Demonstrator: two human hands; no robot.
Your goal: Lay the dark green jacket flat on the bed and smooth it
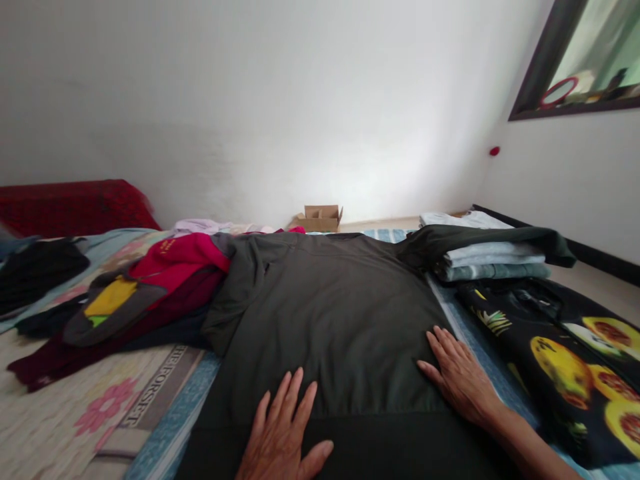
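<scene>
The dark green garment (330,313) lies spread flat across the middle of the bed (165,427), and you press both palms on its near end: your left hand (280,433) rests flat with the grip released and fingers spread, your right hand (457,373) lies flat near the garment's right edge, grip likewise released. Toward the bed's left edge sits a heap of red and maroon clothes (150,280), while a stack of folded clothes (490,260) and a black fruit-print cloth (565,353) lie along its right edge.
</scene>
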